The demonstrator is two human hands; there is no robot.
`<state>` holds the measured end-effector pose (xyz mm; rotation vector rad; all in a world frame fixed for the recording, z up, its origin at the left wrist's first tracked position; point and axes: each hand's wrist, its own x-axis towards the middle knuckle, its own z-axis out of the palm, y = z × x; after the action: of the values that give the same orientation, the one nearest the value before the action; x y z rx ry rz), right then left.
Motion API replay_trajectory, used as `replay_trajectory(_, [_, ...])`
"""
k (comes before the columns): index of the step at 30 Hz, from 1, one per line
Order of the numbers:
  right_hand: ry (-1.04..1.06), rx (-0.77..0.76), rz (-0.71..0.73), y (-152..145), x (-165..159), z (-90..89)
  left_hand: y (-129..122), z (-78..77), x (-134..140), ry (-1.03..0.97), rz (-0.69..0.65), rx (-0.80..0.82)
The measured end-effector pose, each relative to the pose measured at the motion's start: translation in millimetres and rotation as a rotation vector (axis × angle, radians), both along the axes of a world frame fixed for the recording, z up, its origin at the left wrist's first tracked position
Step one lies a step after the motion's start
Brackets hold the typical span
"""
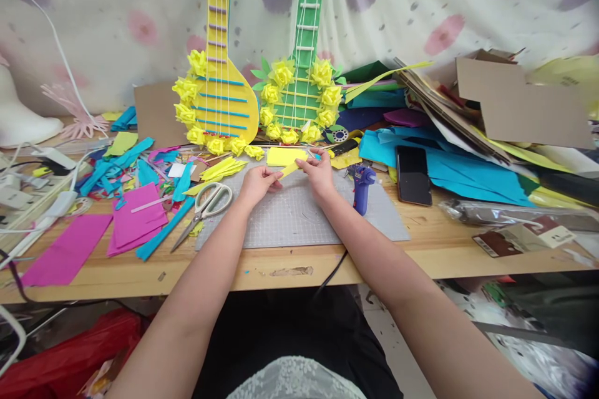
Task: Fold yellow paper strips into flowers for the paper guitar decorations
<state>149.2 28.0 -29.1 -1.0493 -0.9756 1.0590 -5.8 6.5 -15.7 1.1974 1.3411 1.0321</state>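
Between my two hands a small yellow paper strip (pixel 289 169) is held by its ends, above a grey cutting mat (pixel 281 224). My left hand (pixel 260 186) pinches its left end; my right hand (pixel 319 173) pinches the right end. Just behind lies a stack of yellow paper (pixel 281 156). A blue glue gun (pixel 362 187) stands on the mat to the right of my right hand. Scissors (pixel 206 206) with pale handles lie left of my left hand, beside yellow paper strips (pixel 219 169).
A yellow paper lute-like instrument (pixel 224 100) and a green one (pixel 306 84), both edged with yellow paper flowers, lean at the back. Pink sheets (pixel 140 218) and scraps lie left. A phone (pixel 413 176), blue paper (pixel 472 168) and cardboard (pixel 519 106) are at right.
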Motion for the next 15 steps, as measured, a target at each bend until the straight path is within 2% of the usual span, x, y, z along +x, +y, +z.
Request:
replay_trajectory(5, [-0.001,-0.008,-0.029,4,2,-1.3,-1,-1.6,1,0.018,0.032,-0.019])
replay_trajectory(9, [0.005,-0.01,-0.056,6,3,-1.6,-5,0.5,6,-0.122,0.096,0.087])
replay_trajectory(12, [-0.003,-0.008,0.001,4,0,-1.6,-7,1.5,11,-0.203,0.065,0.12])
replay_trajectory(15, [-0.024,-0.02,0.044,3,-1,-3.0,-5,0.5,13,-0.184,0.077,0.126])
